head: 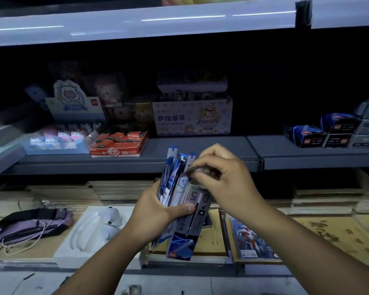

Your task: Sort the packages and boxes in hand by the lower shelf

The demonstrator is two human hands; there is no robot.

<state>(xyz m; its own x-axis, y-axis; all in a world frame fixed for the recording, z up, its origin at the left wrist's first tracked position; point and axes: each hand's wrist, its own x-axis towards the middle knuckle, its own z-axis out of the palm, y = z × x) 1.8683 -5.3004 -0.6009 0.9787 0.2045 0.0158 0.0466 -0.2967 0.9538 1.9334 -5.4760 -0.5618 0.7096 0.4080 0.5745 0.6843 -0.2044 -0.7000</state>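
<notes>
Left hand (158, 211) grips a fanned bundle of pen packs (184, 201) at centre frame; right hand (222, 173) pinches one pack's top at one o'clock. Sorting looks barely begun, with the grey shelf (200, 150) at twelve o'clock unstocked there.

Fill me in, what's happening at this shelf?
A person stands at a dim shop shelf with both hands busy. The left hand grips a fanned bundle of carded pen packs, thumb across the front. The right hand pinches the top of one pack in the bundle. Behind, on the shelf, sit a finger bandage box and a red 2B box.
</notes>
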